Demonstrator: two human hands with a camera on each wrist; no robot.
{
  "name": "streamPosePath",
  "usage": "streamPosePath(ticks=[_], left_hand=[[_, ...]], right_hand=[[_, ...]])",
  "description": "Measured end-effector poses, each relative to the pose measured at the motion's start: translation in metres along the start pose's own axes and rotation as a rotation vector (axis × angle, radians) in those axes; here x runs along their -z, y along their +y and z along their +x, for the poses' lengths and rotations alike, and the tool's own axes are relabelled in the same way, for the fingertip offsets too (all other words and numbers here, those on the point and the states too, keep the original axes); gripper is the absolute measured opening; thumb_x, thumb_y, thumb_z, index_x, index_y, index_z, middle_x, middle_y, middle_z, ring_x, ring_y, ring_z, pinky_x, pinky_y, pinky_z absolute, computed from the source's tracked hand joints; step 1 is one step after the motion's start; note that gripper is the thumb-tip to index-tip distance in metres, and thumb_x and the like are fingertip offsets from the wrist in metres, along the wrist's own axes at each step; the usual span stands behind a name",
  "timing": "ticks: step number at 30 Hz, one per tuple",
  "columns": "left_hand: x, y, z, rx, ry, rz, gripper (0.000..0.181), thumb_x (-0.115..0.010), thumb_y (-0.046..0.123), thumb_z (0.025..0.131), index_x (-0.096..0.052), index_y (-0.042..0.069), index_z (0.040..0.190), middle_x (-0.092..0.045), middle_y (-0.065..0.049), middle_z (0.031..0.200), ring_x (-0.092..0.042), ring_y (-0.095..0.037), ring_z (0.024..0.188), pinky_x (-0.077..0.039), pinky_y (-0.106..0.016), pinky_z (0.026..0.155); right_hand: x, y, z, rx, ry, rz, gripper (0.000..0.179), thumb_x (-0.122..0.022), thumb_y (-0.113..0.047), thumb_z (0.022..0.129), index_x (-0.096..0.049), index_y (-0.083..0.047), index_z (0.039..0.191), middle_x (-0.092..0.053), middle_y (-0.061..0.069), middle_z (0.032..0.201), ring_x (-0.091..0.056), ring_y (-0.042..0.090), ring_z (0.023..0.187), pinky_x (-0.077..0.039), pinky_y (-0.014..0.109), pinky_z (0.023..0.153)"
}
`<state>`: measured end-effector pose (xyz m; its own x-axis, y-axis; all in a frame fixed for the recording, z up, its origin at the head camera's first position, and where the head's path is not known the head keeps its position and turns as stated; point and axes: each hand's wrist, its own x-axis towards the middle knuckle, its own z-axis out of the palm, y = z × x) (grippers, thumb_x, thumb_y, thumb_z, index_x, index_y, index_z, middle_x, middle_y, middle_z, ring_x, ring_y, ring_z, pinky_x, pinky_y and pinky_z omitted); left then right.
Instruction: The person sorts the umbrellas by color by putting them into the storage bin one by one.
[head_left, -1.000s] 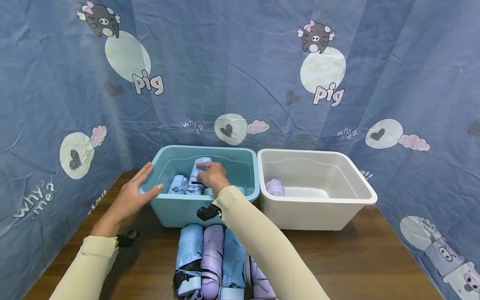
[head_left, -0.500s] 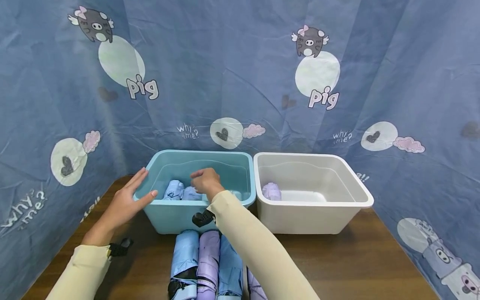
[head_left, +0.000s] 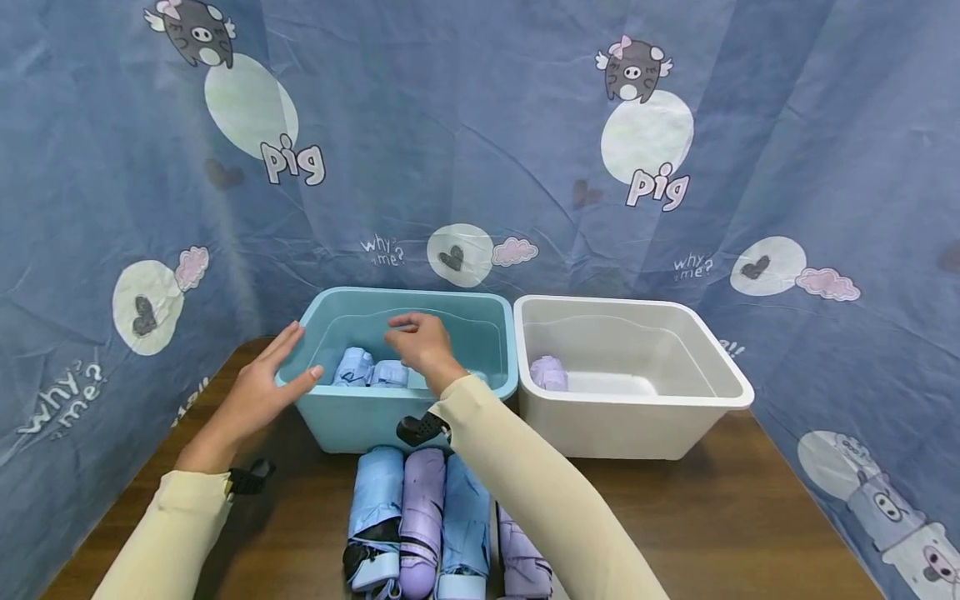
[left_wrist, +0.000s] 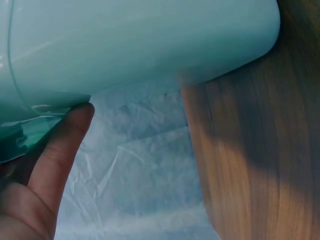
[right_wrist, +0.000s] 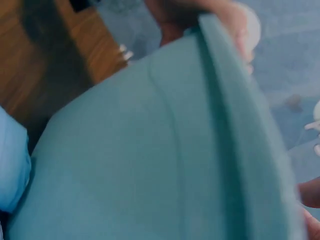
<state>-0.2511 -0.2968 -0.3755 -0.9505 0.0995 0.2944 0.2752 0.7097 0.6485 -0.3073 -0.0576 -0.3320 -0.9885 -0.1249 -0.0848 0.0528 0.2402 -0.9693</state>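
My left hand [head_left: 258,392] rests at the left rim of a teal bin [head_left: 360,421], fingers straight and thumb spread towards its front corner. In the left wrist view a straight finger [left_wrist: 60,155] touches the rim. Two folded light blue umbrellas stand side by side inside the bin, one at the left [head_left: 353,367] and one to its right [head_left: 389,373]. My right hand [head_left: 426,346] hovers over the bin just above the second umbrella, fingers loosely bent with nothing between them. Its sleeve hides part of the bin's right side.
A white bin [head_left: 607,433] holding one folded lilac umbrella [head_left: 550,373] adjoins the teal one on the right. In front lie folded umbrellas in a row: light blue [head_left: 378,492], purple [head_left: 422,508], blue [head_left: 465,525] and another purple [head_left: 520,558], partly under my right forearm.
The second light blue umbrella, tall under my right hand at first, has dropped lower beside the other one. My right hand has let go of it; my left hand stays at the rim.
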Motion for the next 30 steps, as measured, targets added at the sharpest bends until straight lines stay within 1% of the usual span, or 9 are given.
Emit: streamPosePath(ticks=[2,5,7,11,15,18,23,26,30], left_hand=[[0.001,0.001,0.001,-0.002,0.004,0.003,0.081,-0.060,0.041,0.093,-0.016,0.013,0.156,-0.008,-0.005,0.162,-0.016,-0.048,0.141,-0.023,-0.075,0.097],[0.002,0.003,0.001,-0.004,0.011,0.003,0.081,-0.060,0.041,0.093,-0.017,0.012,0.156,-0.009,-0.005,0.162,-0.016,-0.049,0.141,-0.023,-0.075,0.097],[0.002,0.003,0.001,-0.004,0.009,-0.004,0.081,-0.060,0.040,0.093,-0.016,0.012,0.156,-0.008,-0.006,0.162,-0.015,-0.049,0.141,-0.022,-0.076,0.097],[0.001,0.002,0.001,-0.002,0.003,-0.009,0.080,-0.060,0.040,0.094,-0.016,0.013,0.156,-0.008,-0.005,0.162,-0.014,-0.048,0.142,-0.021,-0.076,0.097],[-0.001,0.002,0.001,0.017,-0.005,-0.006,0.081,-0.060,0.042,0.093,-0.015,0.016,0.156,-0.007,-0.004,0.162,-0.014,-0.048,0.142,-0.021,-0.077,0.096],[0.000,0.003,0.001,0.033,-0.009,-0.004,0.082,-0.059,0.043,0.093,-0.013,0.016,0.156,-0.006,-0.004,0.162,-0.013,-0.048,0.142,-0.022,-0.077,0.096],[-0.001,0.002,0.000,0.049,-0.012,-0.002,0.083,-0.059,0.044,0.093,-0.013,0.017,0.156,-0.005,-0.005,0.162,-0.013,-0.049,0.142,-0.021,-0.078,0.095],[-0.002,0.002,0.001,0.052,-0.013,-0.006,0.083,-0.059,0.044,0.093,-0.013,0.017,0.156,-0.005,-0.005,0.162,-0.013,-0.049,0.142,-0.021,-0.078,0.095],[-0.001,0.004,0.002,0.047,-0.008,-0.008,0.082,-0.059,0.044,0.093,-0.013,0.017,0.156,-0.006,-0.005,0.162,-0.013,-0.049,0.141,-0.021,-0.078,0.095]], right_hand=[[0.006,-0.002,-0.007,0.036,-0.029,0.064,0.015,-0.068,-0.015,0.089,-0.072,-0.020,0.103,-0.066,-0.003,0.096,-0.063,0.014,0.081,-0.055,0.035,0.076],[0.017,-0.004,-0.018,0.084,-0.080,0.117,0.018,-0.067,-0.016,0.090,-0.071,-0.019,0.108,-0.067,-0.002,0.099,-0.064,0.012,0.086,-0.055,0.034,0.078],[0.026,-0.005,-0.027,0.113,-0.116,0.130,0.020,-0.067,-0.017,0.091,-0.070,-0.019,0.110,-0.066,-0.001,0.103,-0.065,0.012,0.089,-0.055,0.033,0.079],[0.045,-0.003,-0.043,0.159,-0.187,0.141,0.023,-0.066,-0.018,0.091,-0.068,-0.020,0.114,-0.063,0.005,0.114,-0.065,0.012,0.095,-0.055,0.032,0.081],[0.062,0.001,-0.059,0.203,-0.219,0.150,0.023,-0.067,-0.017,0.091,-0.068,-0.020,0.113,-0.062,0.004,0.114,-0.066,0.014,0.097,-0.055,0.036,0.082],[0.073,0.004,-0.071,0.222,-0.222,0.151,0.022,-0.068,-0.019,0.090,-0.069,-0.021,0.112,-0.063,0.001,0.111,-0.066,0.015,0.098,-0.055,0.037,0.083],[0.093,0.014,-0.088,0.260,-0.225,0.136,0.026,-0.069,-0.018,0.089,-0.068,-0.017,0.115,-0.063,0.003,0.114,-0.066,0.017,0.098,-0.056,0.037,0.082],[0.106,0.023,-0.097,0.287,-0.216,0.141,0.029,-0.069,-0.017,0.088,-0.067,-0.012,0.117,-0.063,0.007,0.115,-0.066,0.021,0.098,-0.056,0.040,0.082],[0.123,0.037,-0.107,0.275,-0.198,0.158,0.031,-0.069,-0.013,0.088,-0.066,-0.008,0.118,-0.062,0.011,0.116,-0.065,0.025,0.100,-0.055,0.045,0.084]])
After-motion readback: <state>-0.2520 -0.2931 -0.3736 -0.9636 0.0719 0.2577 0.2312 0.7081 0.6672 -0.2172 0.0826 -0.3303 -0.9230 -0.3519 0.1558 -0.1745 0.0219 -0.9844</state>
